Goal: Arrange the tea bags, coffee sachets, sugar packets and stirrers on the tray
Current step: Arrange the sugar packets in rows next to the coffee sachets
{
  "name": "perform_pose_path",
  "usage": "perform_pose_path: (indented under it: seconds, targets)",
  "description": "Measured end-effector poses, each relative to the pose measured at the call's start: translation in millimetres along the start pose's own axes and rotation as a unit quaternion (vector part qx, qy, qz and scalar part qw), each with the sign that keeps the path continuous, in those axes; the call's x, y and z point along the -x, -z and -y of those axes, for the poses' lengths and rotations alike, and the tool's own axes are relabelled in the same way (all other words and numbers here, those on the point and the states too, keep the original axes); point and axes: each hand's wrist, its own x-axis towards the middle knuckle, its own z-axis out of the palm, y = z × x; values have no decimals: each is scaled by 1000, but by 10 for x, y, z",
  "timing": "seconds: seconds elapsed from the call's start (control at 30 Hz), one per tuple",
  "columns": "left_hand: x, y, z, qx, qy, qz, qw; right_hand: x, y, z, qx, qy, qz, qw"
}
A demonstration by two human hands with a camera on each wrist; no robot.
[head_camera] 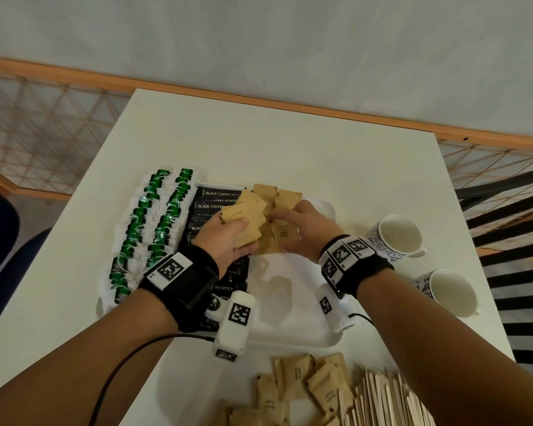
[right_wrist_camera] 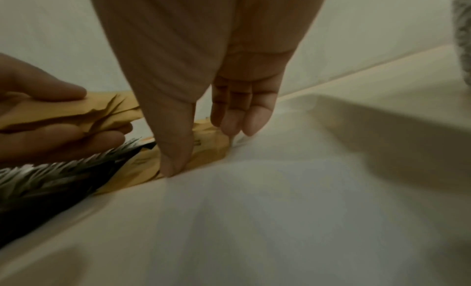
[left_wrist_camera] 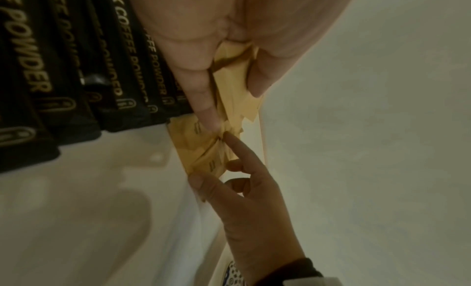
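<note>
A white tray (head_camera: 283,318) holds two rows of green tea bags (head_camera: 154,222) at its left, then a column of black coffee sachets (head_camera: 210,198). Brown sugar packets (head_camera: 285,198) lie in the tray's far middle. My left hand (head_camera: 237,238) grips a fanned bunch of sugar packets (left_wrist_camera: 234,83) between thumb and fingers, just above the sachets. My right hand (head_camera: 290,222) reaches to the packets lying on the tray and pinches one (right_wrist_camera: 206,147) between thumb (right_wrist_camera: 175,149) and fingers (right_wrist_camera: 239,119). The two hands almost touch.
Two patterned cups (head_camera: 394,238) (head_camera: 450,292) stand on the table right of the tray. Loose sugar packets (head_camera: 302,388) and a heap of wooden stirrers (head_camera: 388,401) lie at the near edge. The tray's near right part is bare.
</note>
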Motion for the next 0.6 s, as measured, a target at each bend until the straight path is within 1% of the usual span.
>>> perform_pose_path:
  seconds: [0.1,0.23,0.37,0.5,0.6]
  targets:
    - [7,42,-16,17,1,-5,1000,-57,64,25,57,5,37,998]
    - [22,76,-25,21,0,-4,1000,-106,140,61,119,10,51,991]
    - [32,74,-17,14,-1,4,1000,-138,139,45,124,19,28,992]
    - [32,47,-4,11,0,0,1000,-75,115,0,103,29,-23,994]
    - [40,32,3,11,0,-1,1000,-2,124,-61,69,9,-51,996]
